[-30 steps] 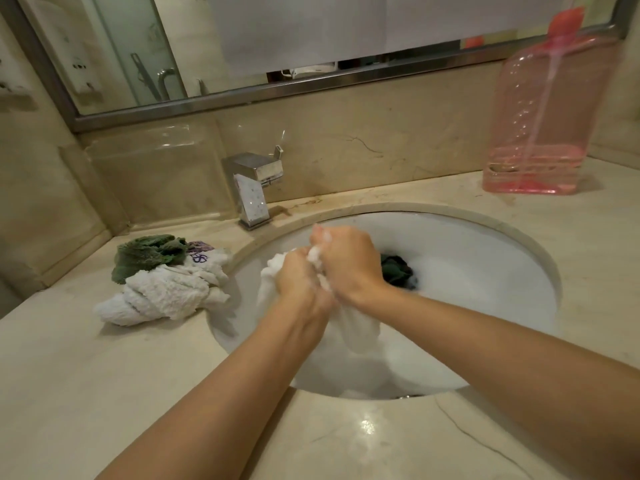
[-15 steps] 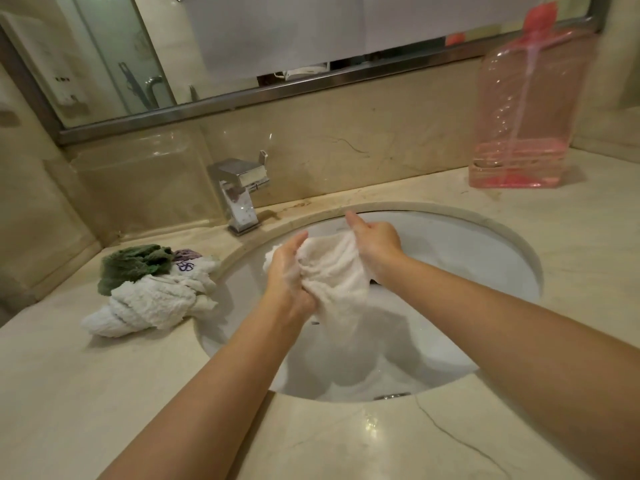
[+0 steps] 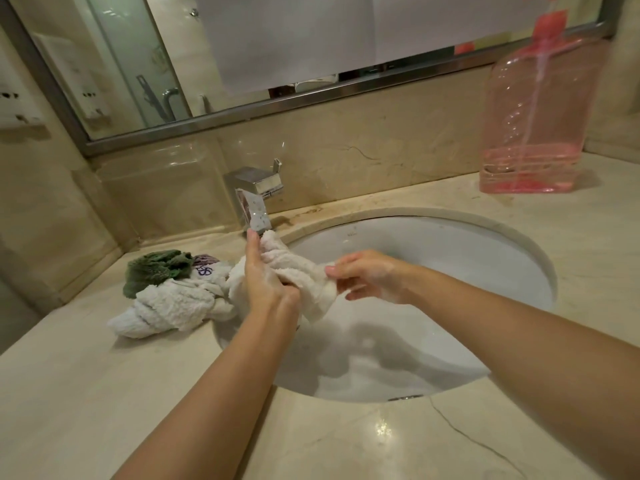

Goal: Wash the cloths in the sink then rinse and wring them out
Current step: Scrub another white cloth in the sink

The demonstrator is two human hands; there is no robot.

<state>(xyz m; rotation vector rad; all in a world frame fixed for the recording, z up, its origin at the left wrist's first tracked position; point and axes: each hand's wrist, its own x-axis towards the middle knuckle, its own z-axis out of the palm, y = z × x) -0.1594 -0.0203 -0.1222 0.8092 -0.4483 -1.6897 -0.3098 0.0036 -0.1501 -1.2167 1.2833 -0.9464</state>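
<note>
hands: left (image 3: 265,285) grips, right (image 3: 363,277) pinches white cloth (image 3: 304,271) | over sink (image 3: 450,258)

wrung cloths (image 3: 169,303) left of sink (image 3: 450,244)

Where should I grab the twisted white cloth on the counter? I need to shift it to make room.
Grip the twisted white cloth round its thick middle, coming from above. It lies as a roll on the counter, its near end tapering thin, and the green cloth rests at its far end, so the middle is the freest part.
</note>
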